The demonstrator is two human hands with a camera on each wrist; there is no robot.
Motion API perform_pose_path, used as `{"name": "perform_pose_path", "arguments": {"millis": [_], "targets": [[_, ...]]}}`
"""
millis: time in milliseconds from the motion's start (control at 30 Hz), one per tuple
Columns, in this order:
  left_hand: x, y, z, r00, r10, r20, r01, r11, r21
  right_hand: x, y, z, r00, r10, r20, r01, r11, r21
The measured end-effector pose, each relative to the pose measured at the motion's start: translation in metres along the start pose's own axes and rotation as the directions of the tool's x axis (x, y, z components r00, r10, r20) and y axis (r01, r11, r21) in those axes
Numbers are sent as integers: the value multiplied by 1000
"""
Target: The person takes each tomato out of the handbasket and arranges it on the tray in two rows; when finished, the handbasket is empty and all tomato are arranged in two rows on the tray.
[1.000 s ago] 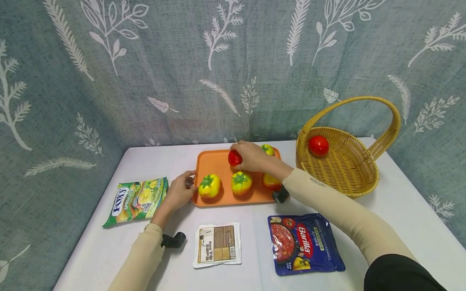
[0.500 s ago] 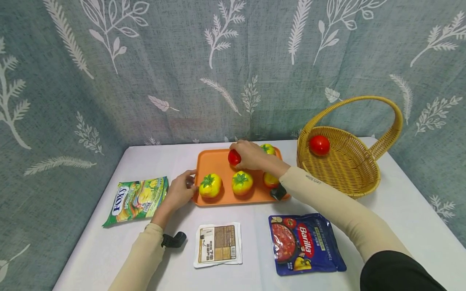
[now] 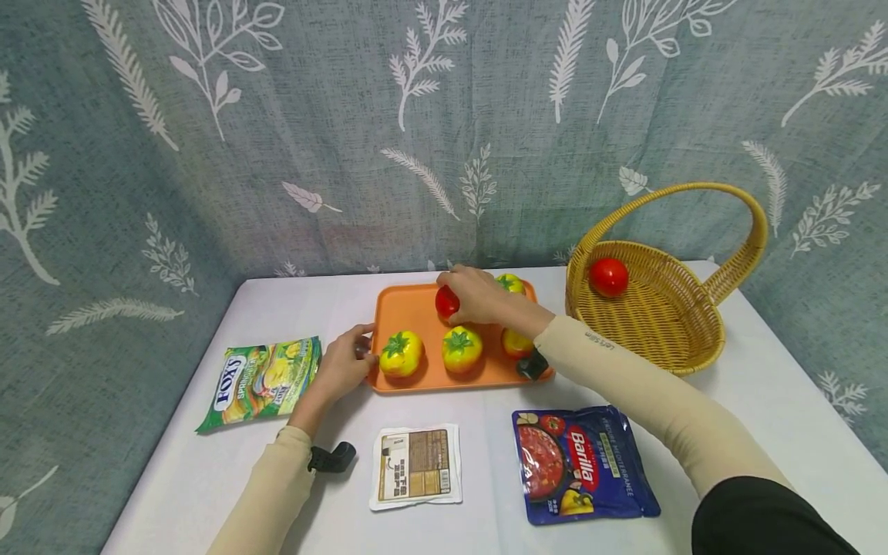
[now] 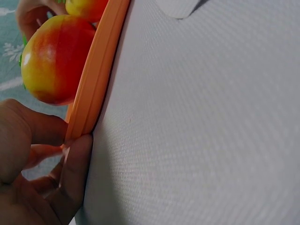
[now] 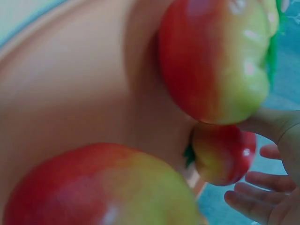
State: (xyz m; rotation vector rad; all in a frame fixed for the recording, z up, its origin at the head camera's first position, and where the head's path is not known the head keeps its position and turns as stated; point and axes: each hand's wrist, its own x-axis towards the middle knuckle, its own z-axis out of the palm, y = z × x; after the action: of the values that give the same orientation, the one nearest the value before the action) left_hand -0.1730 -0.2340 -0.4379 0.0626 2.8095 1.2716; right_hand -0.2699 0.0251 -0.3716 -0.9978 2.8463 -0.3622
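Note:
My right hand (image 3: 477,297) holds a tomato (image 3: 447,301) at the back middle of the orange tray (image 3: 409,304), its red side facing left. In the right wrist view, the thumb and fingers stand around this red and yellow tomato (image 5: 225,154). At the tray's left edge my left hand (image 3: 344,360) grips the rim; the left wrist view shows thumb and fingers pinching the tray wall (image 4: 91,89). Yellow tomatoes with green tops sit in the tray: one front left (image 3: 400,354), one front middle (image 3: 462,350), two at the right, partly hidden by the right arm.
A wicker basket (image 3: 676,339) with a tall handle stands at the right with a red tomato (image 3: 609,277) inside. On the white table lie a green FOX'S bag (image 3: 260,381), a white and brown packet (image 3: 416,467) and a blue Barilla pouch (image 3: 583,465). A patterned curtain (image 3: 333,169) hangs behind.

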Motion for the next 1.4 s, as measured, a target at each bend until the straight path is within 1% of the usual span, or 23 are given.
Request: {"name": "perform_pose_path", "arguments": {"millis": [100,200,333,433,533,667,933,1167,1400], "targets": [[0,-1,-1,1000,17,-10,-17,1000,19,-4,-4,-8,1000,0,-15,0,1000,16],[1,-2,-1,1000,17,-12,-17,999,30,-10,-9,-17,999,-16,-31,17,999,31],[2,-2,0,1000,14,-9,-14,999,33,-23,-15,-28,996,-63,-56,65,997,38],[2,-3,0,1000,25,-10,-25,999,40,-36,-20,-35,993,-88,-83,92,995,39],[1,-3,0,1000,27,-7,-27,999,40,-51,-24,-40,988,-95,-118,101,994,49],[1,-2,0,1000,16,-11,-16,999,45,-71,-27,-46,982,-99,-159,111,992,64],[0,-3,-1,1000,22,-6,-21,999,44,-101,-22,-49,972,-108,-207,120,992,46],[1,-2,3,1000,26,-6,-26,999,43,-127,-16,-47,951,-145,-275,162,986,41],[2,-1,3,1000,28,-13,-27,998,53,-156,-11,-48,937,-149,-317,170,985,41]]}}
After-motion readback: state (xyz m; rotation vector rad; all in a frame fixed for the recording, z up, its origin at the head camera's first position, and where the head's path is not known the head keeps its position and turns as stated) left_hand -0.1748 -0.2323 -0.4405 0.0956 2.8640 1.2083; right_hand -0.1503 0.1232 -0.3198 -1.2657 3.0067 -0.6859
